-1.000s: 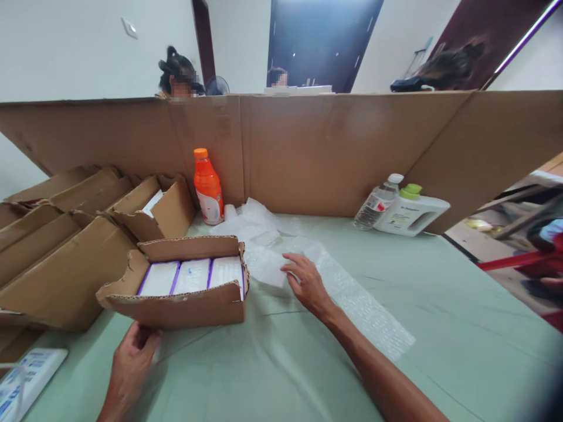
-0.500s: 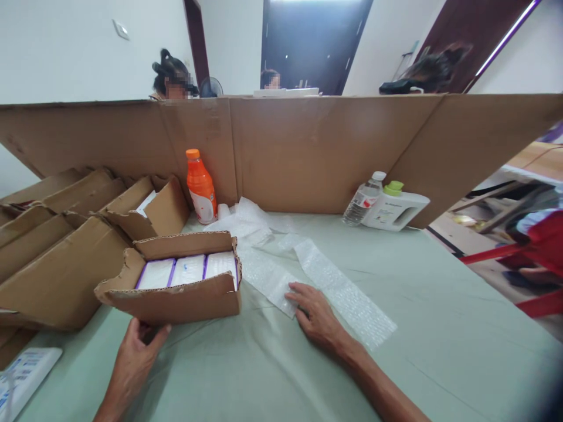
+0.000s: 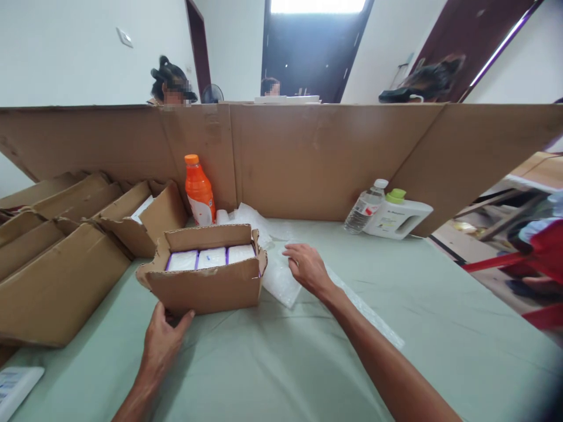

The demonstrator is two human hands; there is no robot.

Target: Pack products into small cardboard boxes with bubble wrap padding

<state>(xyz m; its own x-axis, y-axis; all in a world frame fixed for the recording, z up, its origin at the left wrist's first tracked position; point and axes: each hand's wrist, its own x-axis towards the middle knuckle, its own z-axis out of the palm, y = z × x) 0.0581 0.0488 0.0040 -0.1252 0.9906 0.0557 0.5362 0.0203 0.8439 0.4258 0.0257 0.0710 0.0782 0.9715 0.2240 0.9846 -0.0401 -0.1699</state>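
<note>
The left hand (image 3: 163,343), thumb spread from its fingers, is at the near bottom edge of the cardboard box (image 3: 206,291) on the bench (image 3: 246,369), while the right hand (image 3: 311,271), fingers loosely extended, is over bubble wrap (image 3: 281,285), contact unclear.

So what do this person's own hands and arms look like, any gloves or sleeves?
The left hand and right hand wear no gloves, and no watch or bracelet shows. The left forearm and right forearm are bare, with no sleeve in view.
</note>
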